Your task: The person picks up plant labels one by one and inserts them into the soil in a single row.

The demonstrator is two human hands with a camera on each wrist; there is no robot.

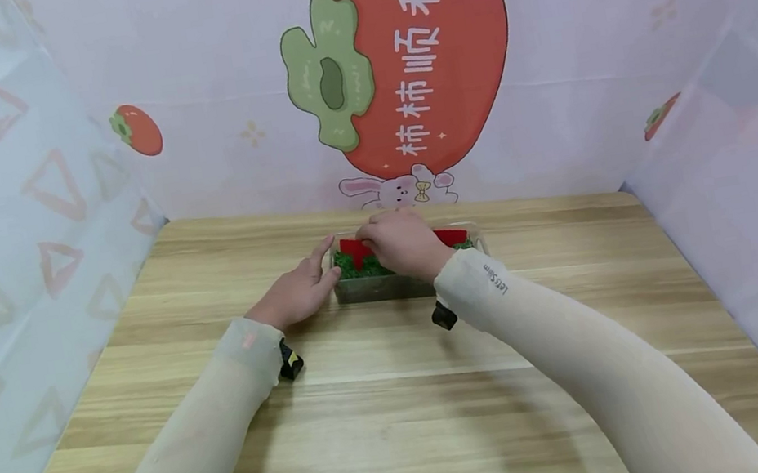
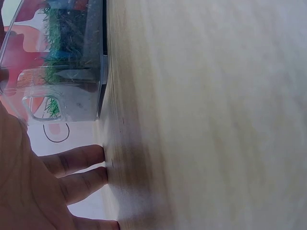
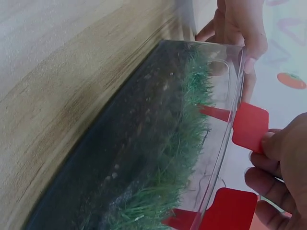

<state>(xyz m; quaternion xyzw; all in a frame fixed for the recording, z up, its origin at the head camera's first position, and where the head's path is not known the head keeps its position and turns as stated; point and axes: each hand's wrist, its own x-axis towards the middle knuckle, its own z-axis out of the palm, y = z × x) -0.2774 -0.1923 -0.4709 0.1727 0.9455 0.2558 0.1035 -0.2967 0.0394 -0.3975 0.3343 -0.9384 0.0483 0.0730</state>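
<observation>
A clear plastic box (image 1: 385, 288) near the table's back edge holds dark soil (image 3: 120, 139) with green grass (image 3: 189, 143) on top. Red T-shaped plant labels stand in the grass. My right hand (image 1: 406, 243) pinches the edge of one plant label (image 3: 252, 125) between thumb and fingers; its stem goes down into the grass. Beside it stands another red label (image 3: 231, 211). My left hand (image 1: 293, 290) is at the box's left end, thumb and forefinger spread straight at the rim. In the left wrist view its other fingers (image 2: 79, 160) touch the table.
The wooden table (image 1: 381, 435) reaches forward from the box. Printed cloth walls (image 1: 227, 169) enclose its back and sides. A black wrist strap piece (image 1: 290, 360) sits below the left hand, another (image 1: 444, 315) below the right.
</observation>
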